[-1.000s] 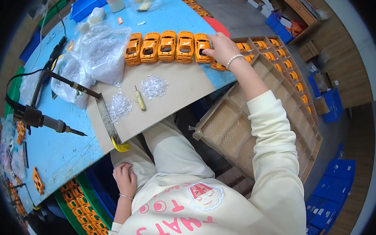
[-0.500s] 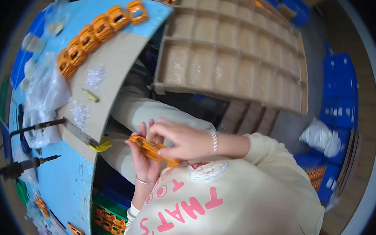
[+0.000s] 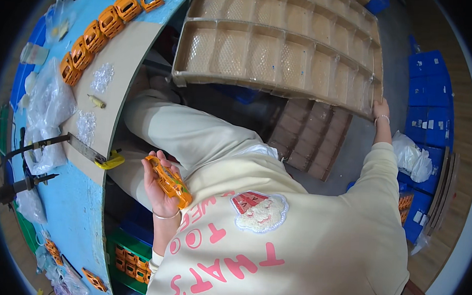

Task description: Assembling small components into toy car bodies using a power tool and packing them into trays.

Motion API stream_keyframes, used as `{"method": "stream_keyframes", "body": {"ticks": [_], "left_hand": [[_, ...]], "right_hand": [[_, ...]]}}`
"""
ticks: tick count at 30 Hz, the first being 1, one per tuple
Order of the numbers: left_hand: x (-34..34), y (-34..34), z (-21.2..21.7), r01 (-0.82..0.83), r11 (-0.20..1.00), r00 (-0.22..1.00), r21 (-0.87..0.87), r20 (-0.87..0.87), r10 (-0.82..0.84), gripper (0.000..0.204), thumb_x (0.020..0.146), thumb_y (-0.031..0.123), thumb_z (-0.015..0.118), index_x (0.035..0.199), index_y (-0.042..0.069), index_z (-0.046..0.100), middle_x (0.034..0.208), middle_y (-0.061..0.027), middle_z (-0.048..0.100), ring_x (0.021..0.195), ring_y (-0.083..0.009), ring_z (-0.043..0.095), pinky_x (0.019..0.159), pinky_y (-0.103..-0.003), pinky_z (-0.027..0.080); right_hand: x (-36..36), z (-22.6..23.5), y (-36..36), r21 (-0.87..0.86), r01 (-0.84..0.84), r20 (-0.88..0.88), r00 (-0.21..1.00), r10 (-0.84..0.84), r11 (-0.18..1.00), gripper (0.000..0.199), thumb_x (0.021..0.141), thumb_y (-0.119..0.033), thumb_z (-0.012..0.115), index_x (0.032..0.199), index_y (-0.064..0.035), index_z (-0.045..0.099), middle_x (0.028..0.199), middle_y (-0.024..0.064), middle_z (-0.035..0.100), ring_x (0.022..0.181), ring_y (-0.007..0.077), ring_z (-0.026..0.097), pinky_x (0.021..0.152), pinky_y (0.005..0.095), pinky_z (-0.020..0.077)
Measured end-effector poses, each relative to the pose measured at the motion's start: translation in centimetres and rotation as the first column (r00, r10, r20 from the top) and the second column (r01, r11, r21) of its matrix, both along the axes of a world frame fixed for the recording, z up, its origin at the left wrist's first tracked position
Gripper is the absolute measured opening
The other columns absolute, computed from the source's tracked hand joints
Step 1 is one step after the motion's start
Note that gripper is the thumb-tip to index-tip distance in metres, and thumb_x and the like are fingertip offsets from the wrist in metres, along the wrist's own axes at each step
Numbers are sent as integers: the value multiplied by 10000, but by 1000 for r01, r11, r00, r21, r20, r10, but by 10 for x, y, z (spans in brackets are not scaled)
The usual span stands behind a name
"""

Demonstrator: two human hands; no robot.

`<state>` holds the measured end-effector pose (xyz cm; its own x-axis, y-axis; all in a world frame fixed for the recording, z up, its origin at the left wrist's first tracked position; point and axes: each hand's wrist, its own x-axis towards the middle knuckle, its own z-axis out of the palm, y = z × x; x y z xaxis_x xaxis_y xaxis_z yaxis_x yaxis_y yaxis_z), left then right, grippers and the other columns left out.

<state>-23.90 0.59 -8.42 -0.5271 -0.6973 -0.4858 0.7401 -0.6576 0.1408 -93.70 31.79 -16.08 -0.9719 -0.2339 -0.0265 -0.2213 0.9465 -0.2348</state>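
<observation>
An orange toy car body (image 3: 169, 182) rests across the palm of my left hand (image 3: 158, 198), the thumb along one side and the fingers along the other. My right arm reaches out to the right. At its end my right hand (image 3: 381, 111) grips the near right corner of a large brown divided tray (image 3: 378, 75); some of its fingers are hidden behind the edge. The tray's compartments in view hold no cars. A row of orange car bodies (image 3: 110, 22) stands along the far left of the blue table (image 3: 77, 214).
On the table lie small clear parts (image 3: 102, 77), a clear plastic bag (image 3: 50, 105), a yellow-tipped clamp bar (image 3: 94, 153) and a dark pointed tool (image 3: 25, 190). A green crate (image 3: 125, 243) holds more cars below. Blue bins (image 3: 430, 99) and a white bag (image 3: 411, 159) stand right.
My right hand has left the car body and moved far right onto the tray's corner. The car body stays in my left hand, now lower and further left. The view has shifted.
</observation>
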Motion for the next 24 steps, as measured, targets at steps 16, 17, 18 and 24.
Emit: {"method": "stream_keyframes", "body": {"ticks": [16, 17, 18, 24], "left_hand": [[8, -6, -10, -53, 998, 998, 28, 27, 52, 276, 1000, 360, 508, 1099, 118, 600, 1108, -43, 660, 891, -175, 662, 792, -365, 567], [9, -5, -9, -59, 998, 998, 33, 33, 58, 277, 1001, 360, 506, 1100, 119, 600, 1109, -43, 659, 890, -174, 662, 792, -365, 568], [8, -5, -8, -63, 997, 997, 38, 39, 61, 278, 1002, 361, 504, 1100, 119, 599, 1111, -42, 658, 889, -173, 661, 792, -365, 568], [17, -4, -18, -34, 999, 993, 1, -114, 34, 304, 1013, 352, 480, 1131, 107, 615, 1193, -35, 653, 968, -164, 654, 876, -366, 541]], "right_hand": [[287, -196, 50, -710, 700, 674, 706, -215, 73, 447, 919, -33, 507, 1353, -105, 425, 1276, 107, 546, 1093, 327, 592, 912, 494, 512], [294, -200, 40, -601, 796, 793, 582, -181, -76, 422, 925, -62, 525, 1339, -107, 453, 1278, 102, 554, 1105, 323, 594, 901, 497, 518], [296, -202, 33, -462, 860, 887, 445, -124, -218, 398, 932, -92, 543, 1324, -109, 480, 1279, 97, 562, 1117, 320, 596, 891, 500, 524], [250, -269, 43, -446, 842, 880, 349, -323, -303, 353, 934, -164, 549, 1282, -109, 566, 1296, 96, 581, 1161, 276, 584, 912, 462, 516]]}}
